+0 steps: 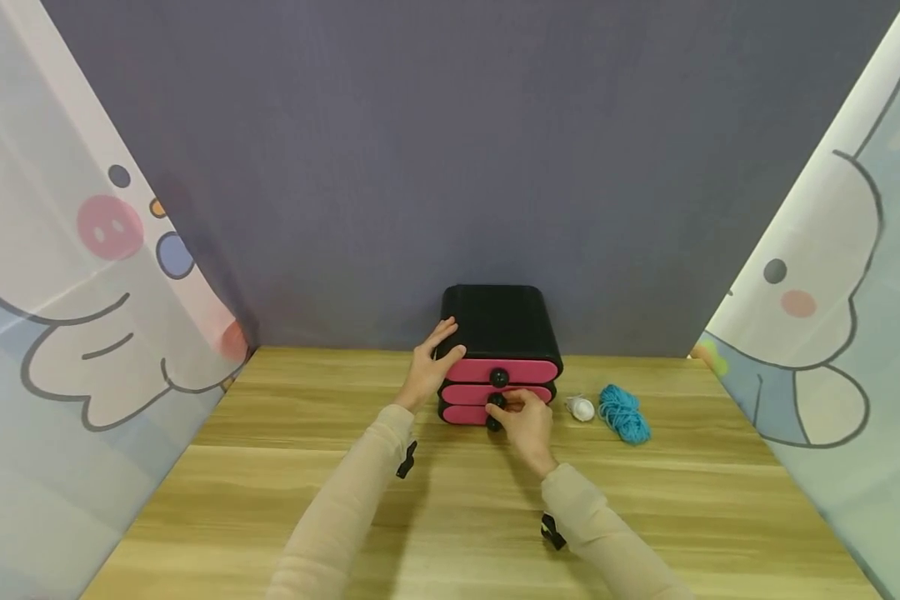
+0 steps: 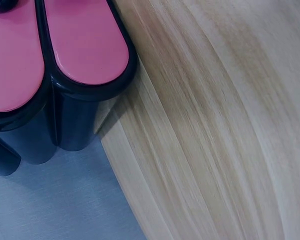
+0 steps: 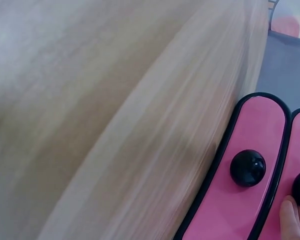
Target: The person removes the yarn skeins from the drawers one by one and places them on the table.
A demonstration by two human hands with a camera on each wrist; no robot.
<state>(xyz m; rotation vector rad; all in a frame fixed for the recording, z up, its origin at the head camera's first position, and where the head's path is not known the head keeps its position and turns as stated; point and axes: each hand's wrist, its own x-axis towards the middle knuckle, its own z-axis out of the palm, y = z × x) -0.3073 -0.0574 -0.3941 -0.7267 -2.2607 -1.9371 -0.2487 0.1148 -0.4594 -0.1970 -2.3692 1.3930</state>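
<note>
A small black drawer cabinet (image 1: 498, 321) with three stacked pink-fronted drawers stands against the back wall, each front bearing a round black knob. At its left side my left hand (image 1: 420, 373) rests on the upper corner, thumb and fingers extended along the edge. My right hand (image 1: 529, 427) pinches the middle drawer's knob (image 1: 497, 401) between thumb and fingers. In the right wrist view, fingertips (image 3: 290, 220) meet that knob, beside the bottom drawer's knob (image 3: 248, 168). The left wrist view shows the left ends of the lower drawer fronts (image 2: 92, 45). All three drawers look closed.
Right of the cabinet lie a small white roundish item (image 1: 581, 408) and a bundle of blue yarn (image 1: 624, 414) on the wooden table (image 1: 307, 467). A grey wall (image 1: 420, 167) rises behind, and cartoon-printed curtains (image 1: 810, 333) flank both sides.
</note>
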